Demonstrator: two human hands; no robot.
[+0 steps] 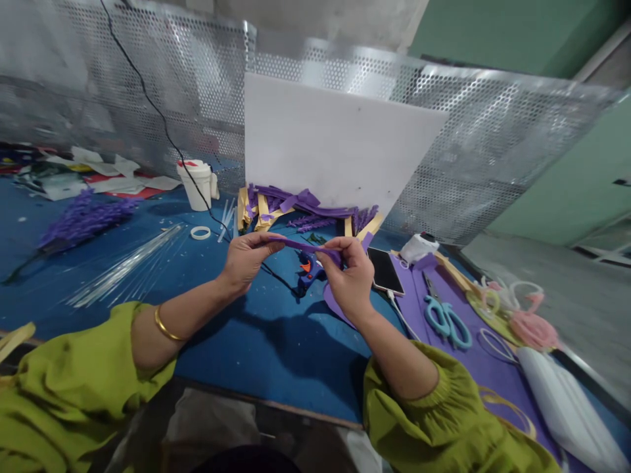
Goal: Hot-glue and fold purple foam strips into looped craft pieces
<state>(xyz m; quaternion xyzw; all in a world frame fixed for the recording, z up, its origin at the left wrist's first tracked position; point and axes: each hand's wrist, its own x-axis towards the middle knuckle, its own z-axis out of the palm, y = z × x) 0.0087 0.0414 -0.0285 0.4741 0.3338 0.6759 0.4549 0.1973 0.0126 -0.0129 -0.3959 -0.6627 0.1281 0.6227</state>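
While a narrow purple foam strip (303, 246) is held stretched above the middle of the blue table (256, 341), its one end is pinched between thumb and fingertips of the left hand (245, 257), and the other end is pinched and partly wrapped in the curled fingers of the right hand (348, 274). For the strip to be worked well, an even pull would best be kept between both pinches, so that the foam is neither twisted nor torn, and the grip would best be held close to the ends.

Directly under the strip a blue and orange glue gun (309, 269) is laid on the table, with its black cord (148, 98) run up toward the perforated metal screen (493, 144); its nozzle could be touched if the hands were lowered. Just beside the right hand a smartphone (385, 270) is lying, and further toward the right edge teal scissors (447, 321) are resting on a purple foam sheet (473, 355). Toward the far edge, cut purple and yellow foam scraps (296, 203) are heaped against a white board (335, 141). Toward the left edge clear glue sticks (123, 266), a roll of tape (200, 232), a white cup (197, 184) and a bunch of purple foam flowers (83, 220) are seen, well apart from the hands.
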